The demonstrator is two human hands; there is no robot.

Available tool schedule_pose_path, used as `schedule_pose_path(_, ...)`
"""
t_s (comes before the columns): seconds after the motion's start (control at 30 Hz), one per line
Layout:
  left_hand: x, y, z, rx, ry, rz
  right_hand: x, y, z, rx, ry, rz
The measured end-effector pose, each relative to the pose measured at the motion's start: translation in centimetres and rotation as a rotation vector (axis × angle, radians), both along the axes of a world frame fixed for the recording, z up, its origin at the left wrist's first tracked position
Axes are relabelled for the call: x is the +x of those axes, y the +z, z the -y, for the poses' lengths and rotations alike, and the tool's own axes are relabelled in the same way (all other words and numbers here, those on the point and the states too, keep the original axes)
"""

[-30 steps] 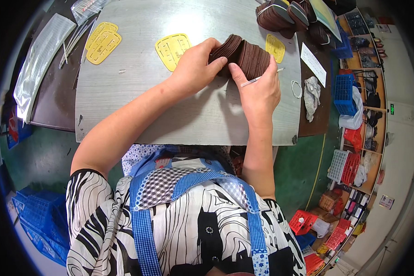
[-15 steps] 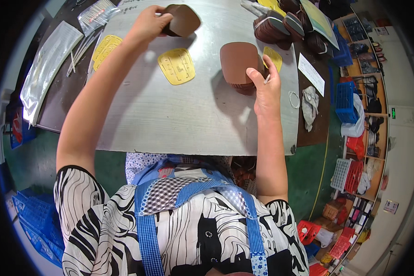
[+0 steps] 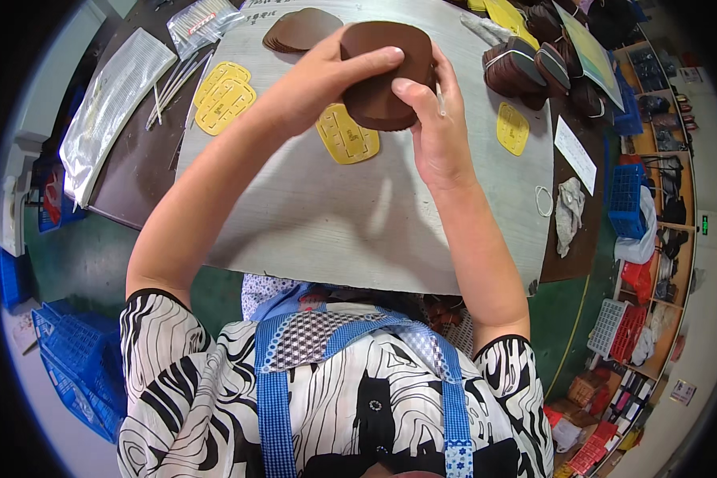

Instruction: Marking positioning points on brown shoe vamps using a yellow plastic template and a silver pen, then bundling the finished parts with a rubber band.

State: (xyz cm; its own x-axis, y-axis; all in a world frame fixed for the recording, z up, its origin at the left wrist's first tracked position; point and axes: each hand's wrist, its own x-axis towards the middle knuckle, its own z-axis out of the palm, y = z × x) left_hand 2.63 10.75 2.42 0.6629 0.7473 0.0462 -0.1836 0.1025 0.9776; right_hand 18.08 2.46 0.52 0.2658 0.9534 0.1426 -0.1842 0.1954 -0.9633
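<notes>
Above the table, my left hand (image 3: pixel 327 78) and my right hand (image 3: pixel 440 135) together grip a stack of dark brown rounded pieces (image 3: pixel 387 49), leather-like in look. Both thumbs press on its top face; most of the fingers are hidden behind it. A thin pale stick (image 3: pixel 441 103) pokes out by the right fingers, too small to name. Just beyond the left hand, a fanned stack of similar brown pieces (image 3: pixel 299 30) lies on the table. Partly beneath the held stack in view is a yellow slotted template (image 3: pixel 347 142).
On the grey tabletop (image 3: pixel 311 215) are more yellow templates (image 3: pixel 226 103) at left and a single template (image 3: pixel 513 129) at right. Tied bundles of brown pieces (image 3: pixel 511 73) stand at the far right. A rag (image 3: pixel 569 215) and a paper slip (image 3: pixel 575 153) lie on the right edge.
My left hand has left the brown pieces at the upper left and joined my right hand on the stack. That stack has moved up and slightly left, off the table's right side.
</notes>
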Motion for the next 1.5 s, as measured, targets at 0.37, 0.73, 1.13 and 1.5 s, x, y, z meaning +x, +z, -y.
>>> schedule_pose_path(0.37,0.2,0.6,-2.7,0.309,0.062,-0.222,-1.0,-0.8,2.2,0.118,-0.174,0.321)
schedule_pose_path(0.73,2.8,-0.8,-7.1,1.054,0.033,-0.685,0.7,-3.6,10.0,0.240,0.079,1.395)
schedule_pose_path(1.13,6.2,-6.1,-2.3,1.376,0.428,-1.120,7.1,-3.6,13.9,-0.280,-0.491,1.432)
schedule_pose_path(1.5,1.6,-4.5,1.8,1.590,-0.025,-0.741,5.8,-2.6,14.5,-0.430,-0.343,1.227)
